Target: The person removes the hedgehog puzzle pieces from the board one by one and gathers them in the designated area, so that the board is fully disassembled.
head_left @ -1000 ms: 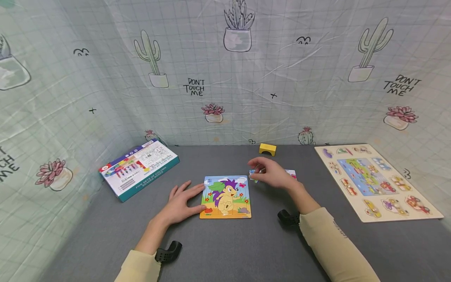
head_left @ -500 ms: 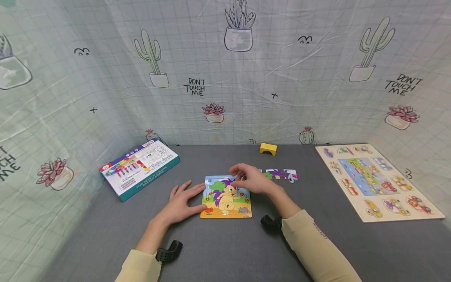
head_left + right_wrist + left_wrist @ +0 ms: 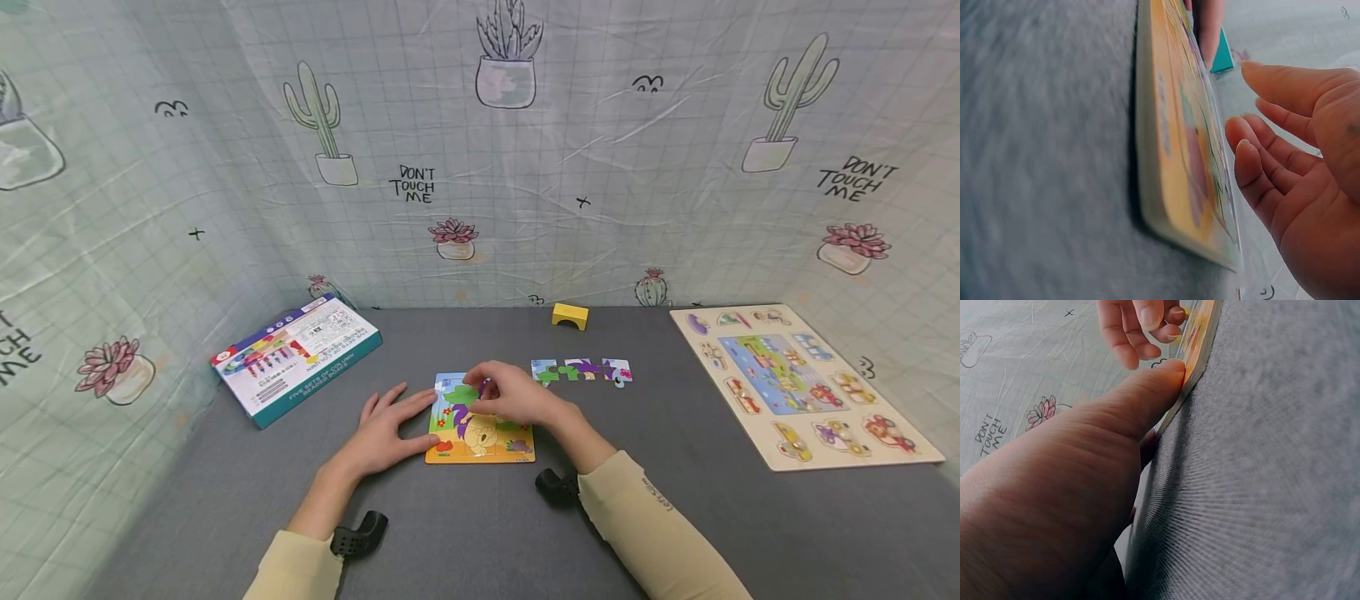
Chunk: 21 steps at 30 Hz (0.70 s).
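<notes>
A square jigsaw puzzle [image 3: 480, 446] with a purple-spined hedgehog picture lies flat on the grey table. My left hand [image 3: 388, 429] rests along its left side, fingers spread and straight; in the left wrist view the thumb [image 3: 1141, 394] touches the board's edge. Over the upper middle of the picture hovers my right hand [image 3: 513, 396], covering part of the hedgehog. Its fingers [image 3: 1266, 178] are loosely bent, apart from the thumb, and nothing shows between them in the right wrist view. Several loose jigsaw pieces [image 3: 617, 371] lie in a row beyond the puzzle's top right corner.
Back left is a toy box [image 3: 300, 358] with a teal side. A yellow arch block [image 3: 570, 316] stands near the rear curtain. To the right lies a large wooden peg puzzle board [image 3: 727, 358]. Printed curtain walls [image 3: 510, 167] enclose the table at back and sides.
My right hand has moved left from above the loose pieces to over the puzzle, uncovering the row of pieces. My left hand stays in place.
</notes>
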{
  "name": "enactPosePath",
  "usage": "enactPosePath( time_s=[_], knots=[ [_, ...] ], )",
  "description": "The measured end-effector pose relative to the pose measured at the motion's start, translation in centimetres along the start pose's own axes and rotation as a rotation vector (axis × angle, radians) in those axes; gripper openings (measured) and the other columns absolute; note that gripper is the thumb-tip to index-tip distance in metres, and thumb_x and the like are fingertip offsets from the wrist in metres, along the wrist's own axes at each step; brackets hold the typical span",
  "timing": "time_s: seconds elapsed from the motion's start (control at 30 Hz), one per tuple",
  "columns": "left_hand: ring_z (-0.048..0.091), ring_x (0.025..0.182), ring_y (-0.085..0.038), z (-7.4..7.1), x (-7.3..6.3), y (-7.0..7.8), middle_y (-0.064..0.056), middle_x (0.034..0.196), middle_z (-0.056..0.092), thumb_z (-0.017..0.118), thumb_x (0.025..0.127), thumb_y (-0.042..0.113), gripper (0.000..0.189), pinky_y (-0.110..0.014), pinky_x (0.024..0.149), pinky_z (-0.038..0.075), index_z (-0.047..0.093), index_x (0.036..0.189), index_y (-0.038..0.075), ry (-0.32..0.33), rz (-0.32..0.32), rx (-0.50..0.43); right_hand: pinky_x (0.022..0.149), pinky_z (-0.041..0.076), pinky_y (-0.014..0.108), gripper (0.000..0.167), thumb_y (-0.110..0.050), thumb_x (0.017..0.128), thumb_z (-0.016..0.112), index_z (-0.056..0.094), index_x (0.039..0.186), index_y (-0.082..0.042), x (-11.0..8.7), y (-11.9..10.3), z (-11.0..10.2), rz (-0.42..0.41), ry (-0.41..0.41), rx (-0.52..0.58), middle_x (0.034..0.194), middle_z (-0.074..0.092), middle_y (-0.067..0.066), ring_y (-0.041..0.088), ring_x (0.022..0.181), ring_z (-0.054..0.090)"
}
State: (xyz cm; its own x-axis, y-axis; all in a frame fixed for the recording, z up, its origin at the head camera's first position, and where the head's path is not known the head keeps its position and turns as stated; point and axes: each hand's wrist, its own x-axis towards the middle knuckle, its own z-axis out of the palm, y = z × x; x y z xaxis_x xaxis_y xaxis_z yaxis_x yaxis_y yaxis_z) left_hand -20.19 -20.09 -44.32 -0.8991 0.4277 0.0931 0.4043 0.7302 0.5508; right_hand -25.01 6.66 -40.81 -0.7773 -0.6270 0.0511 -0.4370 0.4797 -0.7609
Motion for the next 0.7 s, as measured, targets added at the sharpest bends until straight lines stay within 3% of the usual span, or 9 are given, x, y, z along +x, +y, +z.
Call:
enactPosePath(
  time_s=[0.37, 0.7],
  knots=[
    [0.021, 0.148, -0.041, 0.1, -0.1, 0.0, -0.007, 0.151, 0.051, 0.073, 0.092, 0.044, 0.068, -0.067, 0.113, 0.002, 0.053, 0.149, 0.014, 0.003, 0.009, -0.013, 0.080, 0.052, 0.029, 0.038, -0.016, 0.092, 0.077, 0.064, 0.124, -0.001, 0.4, -0.5, 1.1, -0.012, -0.035, -0.080, 0.108, 0.063, 0.007, 0.014, 0.087, 0.058],
    [0.020, 0.148, -0.042, 0.0, -0.1, 0.0, -0.005, 0.152, 0.049, 0.073, 0.092, 0.044, 0.067, -0.067, 0.113, 0.002, 0.053, 0.149, 0.013, 0.005, 0.016, -0.013, 0.088, 0.050, 0.034, 0.042, -0.031, 0.091, 0.079, 0.067, 0.123, -0.007, 0.5, -1.0, 2.1, 0.076, -0.026, -0.205, 0.108, 0.060, 0.002, 0.015, 0.093, 0.056]
  ],
)
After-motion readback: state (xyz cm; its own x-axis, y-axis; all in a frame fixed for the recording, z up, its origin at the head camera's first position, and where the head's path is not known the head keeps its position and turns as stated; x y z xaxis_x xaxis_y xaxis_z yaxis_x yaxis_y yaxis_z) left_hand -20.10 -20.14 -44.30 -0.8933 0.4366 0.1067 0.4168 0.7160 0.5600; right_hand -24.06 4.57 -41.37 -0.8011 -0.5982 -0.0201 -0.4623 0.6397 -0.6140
